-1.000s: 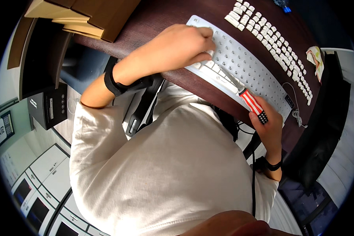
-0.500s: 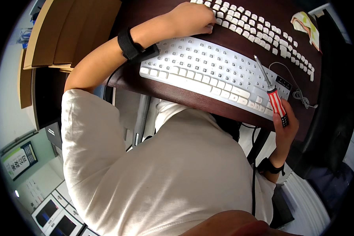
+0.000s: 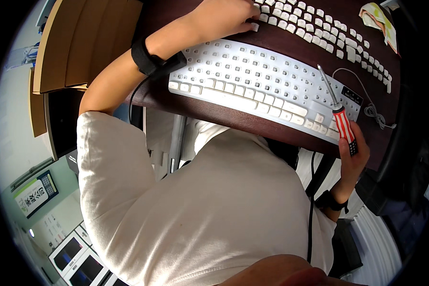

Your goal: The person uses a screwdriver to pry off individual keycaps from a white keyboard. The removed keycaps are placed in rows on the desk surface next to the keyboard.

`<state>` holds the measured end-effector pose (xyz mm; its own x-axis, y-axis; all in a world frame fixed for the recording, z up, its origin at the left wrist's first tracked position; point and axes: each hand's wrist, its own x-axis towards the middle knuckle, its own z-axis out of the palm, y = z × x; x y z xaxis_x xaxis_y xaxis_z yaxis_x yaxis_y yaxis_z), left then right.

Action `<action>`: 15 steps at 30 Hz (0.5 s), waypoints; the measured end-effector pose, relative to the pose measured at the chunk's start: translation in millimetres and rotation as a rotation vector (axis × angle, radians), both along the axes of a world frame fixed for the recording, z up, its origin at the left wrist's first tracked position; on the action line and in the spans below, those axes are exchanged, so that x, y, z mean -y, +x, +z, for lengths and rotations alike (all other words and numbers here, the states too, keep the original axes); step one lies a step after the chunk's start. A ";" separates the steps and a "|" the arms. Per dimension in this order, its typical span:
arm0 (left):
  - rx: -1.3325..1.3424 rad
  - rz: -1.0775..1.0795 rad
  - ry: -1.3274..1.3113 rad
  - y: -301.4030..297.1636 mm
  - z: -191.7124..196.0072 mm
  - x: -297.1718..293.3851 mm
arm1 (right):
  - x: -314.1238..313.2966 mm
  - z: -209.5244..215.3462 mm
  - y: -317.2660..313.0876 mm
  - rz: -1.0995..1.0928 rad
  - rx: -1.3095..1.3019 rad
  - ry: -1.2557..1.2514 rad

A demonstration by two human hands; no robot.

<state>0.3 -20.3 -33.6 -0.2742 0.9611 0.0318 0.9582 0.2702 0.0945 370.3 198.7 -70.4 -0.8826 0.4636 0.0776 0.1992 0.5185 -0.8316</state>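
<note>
A white keyboard (image 3: 252,83) lies on the dark brown desk (image 3: 291,52), most of its keys still on. Beyond it sit rows of loose white keycaps (image 3: 329,33). My left hand (image 3: 221,16) reaches past the keyboard's far edge and its fingertips rest among those keycaps; a black band wraps its wrist. My right hand (image 3: 352,159) is at the keyboard's right end, gripping a screwdriver (image 3: 341,119) with a red-and-white striped handle. The metal shaft points up over the keyboard's right corner.
A thin grey cable (image 3: 367,107) curls on the desk right of the keyboard. A folded cloth (image 3: 379,21) lies at the far right corner. Flat cardboard pieces (image 3: 88,43) are stacked at the desk's left. A dark chair (image 3: 414,167) stands to the right.
My left hand has left the keyboard and moved beyond it to the loose keycaps. My right hand still holds the screwdriver at the keyboard's right end.
</note>
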 end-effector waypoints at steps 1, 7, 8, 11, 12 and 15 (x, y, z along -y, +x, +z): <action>-0.003 -0.003 -0.005 0.4 -0.6 -1.2 | 0.4 0.1 -1.0 0.005 -0.001 -0.014; -0.037 -0.100 0.039 -5.7 -15.1 -6.5 | 2.7 -2.9 -3.2 0.009 -0.037 -0.011; -0.043 -0.099 0.037 -6.4 -14.3 -7.6 | 2.7 -4.7 -1.6 0.004 -0.040 -0.007; -0.049 -0.048 -0.020 -8.2 -10.7 -10.0 | 2.8 -3.3 -0.7 0.014 -0.013 -0.013; -0.048 -0.022 -0.047 -8.1 -10.4 -9.8 | 3.5 -2.6 -0.4 0.021 0.003 -0.018; -0.043 0.000 0.001 -4.9 -8.4 -8.5 | 5.5 -2.1 0.9 0.025 0.013 -0.019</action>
